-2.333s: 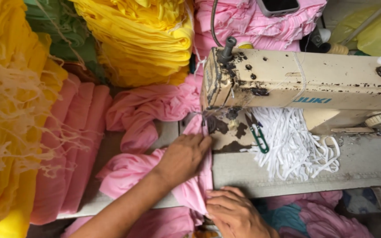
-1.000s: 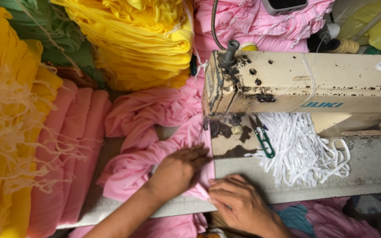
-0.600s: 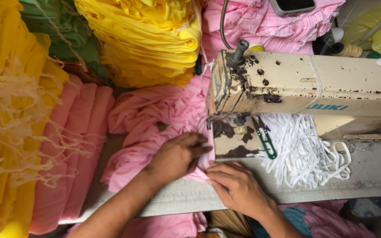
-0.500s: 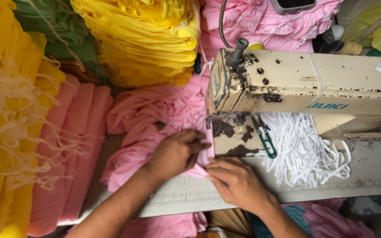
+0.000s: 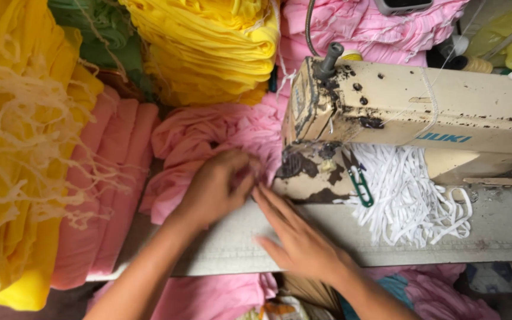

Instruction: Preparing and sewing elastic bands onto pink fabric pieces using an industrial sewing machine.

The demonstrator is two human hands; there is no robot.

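Two bare hands meet mid-frame, just left of the needle end of a worn cream sewing machine. Left hand lies knuckles-up on pink fabric, fingers curled down onto the cloth w/ tips bunched near the machine's head; looks like a pinch on the fabric edge, but the tips are partly hidden, so can't tell how tight. Right hand is flat & open, palm down on the grey machine table, fingers straight & pointing up-left toward the left hand's fingertips; nothing held in it, the fingertips just touching or right beside the pink cloth at the presser area.

Pink fabric is bunched in the centre of the frame, from the left hand up to under the machine head. More pink cloth hangs below the table edge at bottom centre.

Other stuff: loose white elastic cord heaped on the table right of centre, under the machine arm. Green clip hangs at the machine's front, touching the cord heap. Folded yellow cloth stack top centre. Fringed yellow fabric fills the left edge. Salmon-pink folded pile btwn the fringe & the hands. Green cloth upper left, behind the yellow stack. Ruffled pink fabric top right of centre, behind the machine.
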